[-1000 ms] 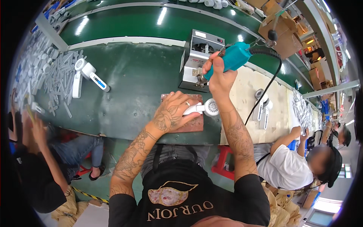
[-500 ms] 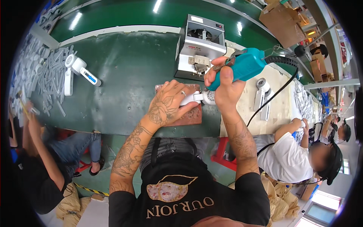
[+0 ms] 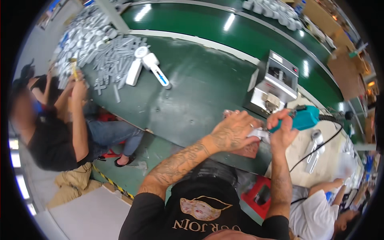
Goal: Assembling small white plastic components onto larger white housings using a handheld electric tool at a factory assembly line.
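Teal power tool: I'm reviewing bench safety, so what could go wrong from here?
The teal power tool in the right hand could slip and strike the nearby left hand. The white part that hand holds at the reddish block might shift. The black cord could snag on the white pieces near it.

Far left of the fingers (image 3: 247,121), grey strips (image 3: 114,58) lie heaped on a green bench (image 3: 192,80), with a seated person in black (image 3: 58,140) near its edge. Beyond the fingers runs a glossy green belt (image 3: 196,22); farther out, white parts (image 3: 274,14) cluster. Bodyward of the fingers stands a red stool (image 3: 249,197); rightward, a white-shirted person (image 3: 318,212).
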Action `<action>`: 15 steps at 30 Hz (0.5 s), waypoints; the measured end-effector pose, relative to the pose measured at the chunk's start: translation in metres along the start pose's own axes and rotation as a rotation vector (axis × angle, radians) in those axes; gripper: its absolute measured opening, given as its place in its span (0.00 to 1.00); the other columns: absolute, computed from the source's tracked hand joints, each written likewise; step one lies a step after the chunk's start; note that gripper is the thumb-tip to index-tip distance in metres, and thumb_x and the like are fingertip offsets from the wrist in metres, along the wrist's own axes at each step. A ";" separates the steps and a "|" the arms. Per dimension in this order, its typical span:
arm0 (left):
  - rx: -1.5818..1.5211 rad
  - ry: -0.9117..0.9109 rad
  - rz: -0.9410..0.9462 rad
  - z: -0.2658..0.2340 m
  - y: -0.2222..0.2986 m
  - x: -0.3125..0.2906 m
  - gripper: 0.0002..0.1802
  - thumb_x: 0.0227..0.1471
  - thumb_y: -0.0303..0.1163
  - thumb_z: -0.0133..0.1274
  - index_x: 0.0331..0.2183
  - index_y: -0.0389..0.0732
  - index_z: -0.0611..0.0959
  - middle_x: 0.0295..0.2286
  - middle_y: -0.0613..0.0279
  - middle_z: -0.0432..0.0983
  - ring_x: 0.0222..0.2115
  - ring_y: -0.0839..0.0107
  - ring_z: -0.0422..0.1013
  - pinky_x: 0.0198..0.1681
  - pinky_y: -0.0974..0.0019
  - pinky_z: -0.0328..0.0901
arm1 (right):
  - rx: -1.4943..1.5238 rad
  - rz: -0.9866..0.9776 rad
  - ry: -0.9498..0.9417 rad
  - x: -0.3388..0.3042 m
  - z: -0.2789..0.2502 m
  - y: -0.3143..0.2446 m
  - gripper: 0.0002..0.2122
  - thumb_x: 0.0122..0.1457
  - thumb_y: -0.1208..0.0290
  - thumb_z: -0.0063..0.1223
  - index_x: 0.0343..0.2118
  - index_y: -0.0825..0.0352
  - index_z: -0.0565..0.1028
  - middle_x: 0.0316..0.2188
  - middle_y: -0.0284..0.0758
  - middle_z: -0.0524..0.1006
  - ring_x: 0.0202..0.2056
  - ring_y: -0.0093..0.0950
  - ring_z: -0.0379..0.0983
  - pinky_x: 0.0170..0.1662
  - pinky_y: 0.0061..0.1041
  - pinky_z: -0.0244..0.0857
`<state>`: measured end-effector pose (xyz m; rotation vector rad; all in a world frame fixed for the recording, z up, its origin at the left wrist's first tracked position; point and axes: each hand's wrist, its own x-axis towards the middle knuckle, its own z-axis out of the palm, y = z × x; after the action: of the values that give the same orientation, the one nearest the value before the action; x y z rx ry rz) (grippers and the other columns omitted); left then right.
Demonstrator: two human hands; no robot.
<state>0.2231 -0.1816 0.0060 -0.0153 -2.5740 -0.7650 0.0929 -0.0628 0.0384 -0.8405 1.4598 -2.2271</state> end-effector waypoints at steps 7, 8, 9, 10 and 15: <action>-0.024 -0.037 -0.014 0.000 -0.001 0.003 0.24 0.57 0.49 0.54 0.47 0.42 0.79 0.41 0.56 0.74 0.46 0.56 0.67 0.51 0.51 0.62 | 0.047 0.061 0.031 0.002 -0.003 -0.001 0.15 0.62 0.63 0.61 0.41 0.70 0.71 0.26 0.32 0.71 0.25 0.24 0.70 0.26 0.25 0.65; 0.019 -0.008 0.003 -0.004 -0.005 -0.002 0.25 0.56 0.49 0.55 0.49 0.43 0.80 0.41 0.57 0.75 0.45 0.56 0.69 0.50 0.51 0.63 | 0.022 0.067 0.008 0.007 0.000 -0.001 0.14 0.63 0.65 0.60 0.42 0.71 0.72 0.28 0.34 0.74 0.25 0.24 0.72 0.27 0.25 0.66; 0.000 -0.022 -0.015 -0.011 -0.007 -0.003 0.25 0.56 0.48 0.55 0.49 0.44 0.80 0.40 0.57 0.75 0.44 0.57 0.69 0.50 0.51 0.64 | 0.019 -0.014 -0.023 0.013 0.005 0.000 0.14 0.63 0.66 0.60 0.43 0.71 0.72 0.29 0.35 0.75 0.24 0.24 0.72 0.27 0.26 0.67; -0.017 -0.036 -0.031 -0.017 -0.007 -0.002 0.25 0.56 0.48 0.56 0.50 0.44 0.80 0.39 0.58 0.75 0.43 0.57 0.70 0.49 0.51 0.64 | 0.074 -0.035 0.019 0.022 0.013 -0.002 0.14 0.63 0.66 0.60 0.42 0.72 0.72 0.29 0.35 0.75 0.24 0.24 0.72 0.27 0.27 0.68; -0.022 -0.042 -0.041 -0.017 -0.005 0.000 0.22 0.55 0.46 0.55 0.47 0.43 0.81 0.38 0.58 0.75 0.42 0.57 0.69 0.49 0.52 0.64 | -0.060 -0.203 0.040 0.057 0.023 -0.015 0.14 0.66 0.64 0.57 0.41 0.73 0.72 0.25 0.33 0.74 0.24 0.23 0.71 0.29 0.24 0.67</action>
<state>0.2297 -0.1949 0.0161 0.0150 -2.6131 -0.8161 0.0647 -0.1062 0.0757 -1.0093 1.5280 -2.3682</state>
